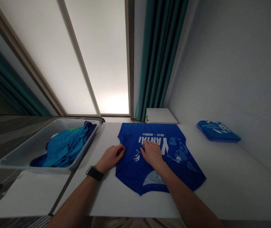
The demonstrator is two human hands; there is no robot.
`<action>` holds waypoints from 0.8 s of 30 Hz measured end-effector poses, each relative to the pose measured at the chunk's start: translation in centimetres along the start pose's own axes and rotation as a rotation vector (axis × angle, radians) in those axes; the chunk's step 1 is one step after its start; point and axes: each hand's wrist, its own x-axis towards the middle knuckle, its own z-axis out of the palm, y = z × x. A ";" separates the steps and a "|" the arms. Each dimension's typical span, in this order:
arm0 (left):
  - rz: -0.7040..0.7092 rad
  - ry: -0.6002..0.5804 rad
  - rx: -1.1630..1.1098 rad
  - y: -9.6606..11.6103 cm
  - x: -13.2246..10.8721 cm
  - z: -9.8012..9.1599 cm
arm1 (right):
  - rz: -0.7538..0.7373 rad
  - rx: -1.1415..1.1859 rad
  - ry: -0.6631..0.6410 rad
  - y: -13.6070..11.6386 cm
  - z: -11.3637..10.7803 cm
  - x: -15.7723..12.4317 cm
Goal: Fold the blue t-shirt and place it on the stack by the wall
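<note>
A blue sleeveless sports shirt [130, 171] lies spread on the white table in front of me. Its white lettering appears upside down to me, and the neck opening faces my side. My right hand [152, 153] rests on the printed front with its fingers stretched out, holding nothing. At the shirt's left edge, my left hand [113, 155] is closed, its thumb and curled fingers against the fabric; the fingertips are partly hidden. A dark watch [94, 173] is on my left wrist.
Left of me, a clear plastic bin [40, 133] holds crumpled blue clothes [65, 145]. A stack of folded blue shirts [217, 131] lies at the right on the white table [235, 180], near the wall. Beyond the table stand a small white cabinet [160, 115] and a teal curtain [162, 57].
</note>
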 end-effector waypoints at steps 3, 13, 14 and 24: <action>-0.001 -0.002 0.002 0.0 0.0 0.0 | -0.031 -0.016 -0.022 -0.1 0.1 -0.2; -0.002 0.006 -0.021 -0.1 0.0 0.3 | -0.050 0.113 -0.024 -0.4 -0.2 -0.2; -0.001 0.000 -0.019 -0.1 0.1 0.2 | -0.042 0.144 -0.033 -0.3 -0.2 -0.2; 0.032 -0.042 0.033 -0.1 0.0 0.2 | -0.016 0.242 -0.052 1.1 -0.9 -0.4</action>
